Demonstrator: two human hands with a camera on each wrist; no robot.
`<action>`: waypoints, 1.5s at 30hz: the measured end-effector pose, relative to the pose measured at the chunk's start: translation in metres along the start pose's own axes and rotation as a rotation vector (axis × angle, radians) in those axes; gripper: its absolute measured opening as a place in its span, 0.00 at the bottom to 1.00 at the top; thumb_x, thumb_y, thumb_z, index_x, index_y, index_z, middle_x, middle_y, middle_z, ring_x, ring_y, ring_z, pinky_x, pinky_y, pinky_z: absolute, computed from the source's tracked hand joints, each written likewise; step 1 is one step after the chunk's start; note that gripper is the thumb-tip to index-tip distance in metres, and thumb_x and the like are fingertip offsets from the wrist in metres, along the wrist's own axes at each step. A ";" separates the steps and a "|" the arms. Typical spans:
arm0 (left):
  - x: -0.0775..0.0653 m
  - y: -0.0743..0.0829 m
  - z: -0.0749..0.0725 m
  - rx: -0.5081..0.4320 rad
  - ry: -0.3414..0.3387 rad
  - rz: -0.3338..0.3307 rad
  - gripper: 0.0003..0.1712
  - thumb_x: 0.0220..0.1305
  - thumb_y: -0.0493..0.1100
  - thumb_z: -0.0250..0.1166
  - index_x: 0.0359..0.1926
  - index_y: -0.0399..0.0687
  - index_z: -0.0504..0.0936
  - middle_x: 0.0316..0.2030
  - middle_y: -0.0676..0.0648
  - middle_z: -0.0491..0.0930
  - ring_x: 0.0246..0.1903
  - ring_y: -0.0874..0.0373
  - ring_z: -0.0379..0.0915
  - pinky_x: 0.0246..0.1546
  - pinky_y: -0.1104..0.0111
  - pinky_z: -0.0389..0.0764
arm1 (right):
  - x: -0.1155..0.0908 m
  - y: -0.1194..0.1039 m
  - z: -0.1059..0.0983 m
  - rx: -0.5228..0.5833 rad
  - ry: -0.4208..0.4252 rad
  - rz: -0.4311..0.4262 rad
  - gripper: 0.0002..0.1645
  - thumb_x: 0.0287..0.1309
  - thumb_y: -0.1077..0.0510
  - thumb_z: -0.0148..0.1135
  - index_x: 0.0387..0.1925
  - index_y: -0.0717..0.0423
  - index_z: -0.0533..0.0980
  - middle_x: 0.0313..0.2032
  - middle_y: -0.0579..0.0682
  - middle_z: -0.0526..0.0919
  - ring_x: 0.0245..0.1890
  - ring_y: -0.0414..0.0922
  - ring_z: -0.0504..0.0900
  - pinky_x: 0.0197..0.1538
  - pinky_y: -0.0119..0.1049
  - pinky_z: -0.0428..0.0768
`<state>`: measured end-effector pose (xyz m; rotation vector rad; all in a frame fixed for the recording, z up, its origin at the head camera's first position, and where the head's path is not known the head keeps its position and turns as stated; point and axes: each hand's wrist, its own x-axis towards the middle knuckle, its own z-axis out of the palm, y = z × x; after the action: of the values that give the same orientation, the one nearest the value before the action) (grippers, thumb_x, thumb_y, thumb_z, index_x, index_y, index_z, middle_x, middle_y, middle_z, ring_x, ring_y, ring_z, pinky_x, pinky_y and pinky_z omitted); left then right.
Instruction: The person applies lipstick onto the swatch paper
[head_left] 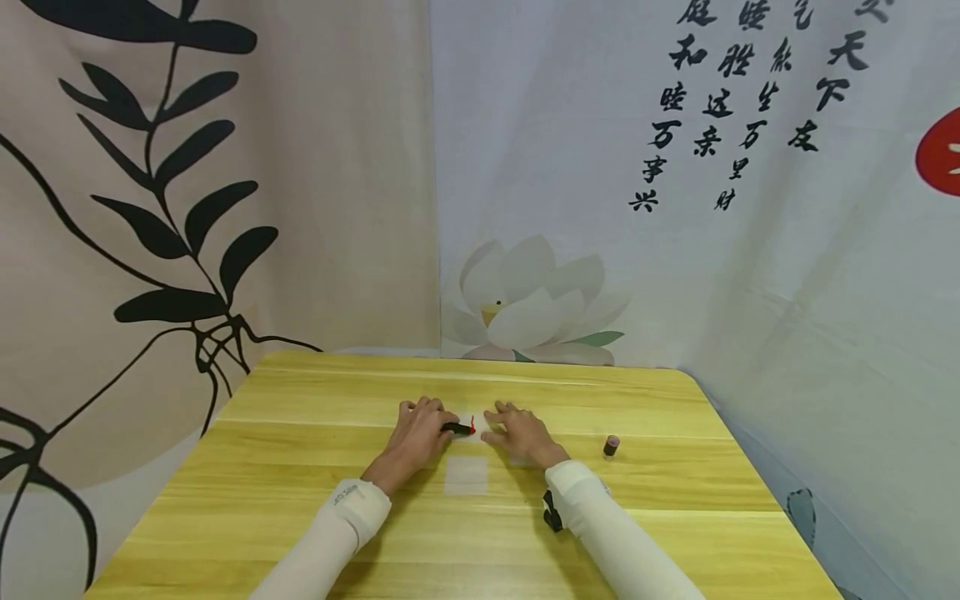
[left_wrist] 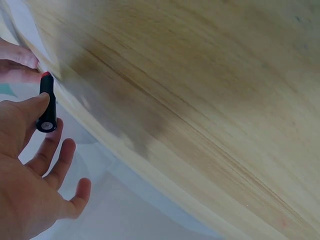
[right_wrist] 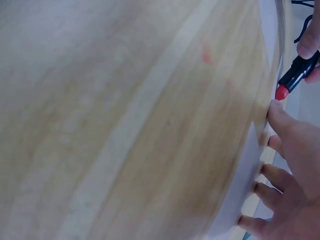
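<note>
the left hand (head_left: 422,429) pinches a black lipstick (head_left: 457,428) over the far half of the tabletop (head_left: 262,467), tip pointing right; beside it, the right hand (head_left: 521,433), fingers spread, grasps nothing; a paper (head_left: 466,477) lies nearer.

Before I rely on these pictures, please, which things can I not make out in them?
Label on the end of the lipstick: left wrist view, too small to read.
Left hand: right wrist view, mostly cut off by the right edge.
Pale sheet: head view, partly covered by the right hand.
Black object: head view, partly hidden by the right sleeve.
Cuff print: head view, too small and blurred.
</note>
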<state>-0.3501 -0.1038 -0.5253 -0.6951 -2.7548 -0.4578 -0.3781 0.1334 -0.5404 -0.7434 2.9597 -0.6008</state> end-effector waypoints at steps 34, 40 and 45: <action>-0.015 0.004 -0.004 -0.039 0.005 0.014 0.14 0.64 0.42 0.75 0.51 0.51 0.91 0.40 0.50 0.83 0.44 0.51 0.74 0.56 0.44 0.66 | -0.002 -0.001 0.000 -0.004 -0.010 0.004 0.33 0.74 0.44 0.62 0.72 0.55 0.73 0.75 0.64 0.64 0.75 0.65 0.62 0.72 0.67 0.60; -0.014 0.004 -0.005 -0.004 0.029 0.006 0.14 0.65 0.43 0.75 0.52 0.53 0.90 0.43 0.50 0.84 0.48 0.49 0.76 0.57 0.43 0.67 | -0.001 0.002 0.003 0.013 -0.004 -0.003 0.33 0.74 0.43 0.61 0.72 0.55 0.73 0.75 0.64 0.64 0.75 0.65 0.62 0.72 0.67 0.60; -0.012 0.004 -0.007 0.017 0.058 0.004 0.13 0.66 0.44 0.75 0.51 0.55 0.90 0.43 0.51 0.84 0.50 0.49 0.77 0.56 0.43 0.69 | -0.002 0.003 0.003 0.002 0.006 -0.005 0.33 0.73 0.43 0.62 0.71 0.55 0.74 0.75 0.64 0.65 0.75 0.64 0.63 0.72 0.67 0.61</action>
<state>-0.3364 -0.1086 -0.5218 -0.6730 -2.6991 -0.4467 -0.3774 0.1357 -0.5445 -0.7502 2.9635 -0.6068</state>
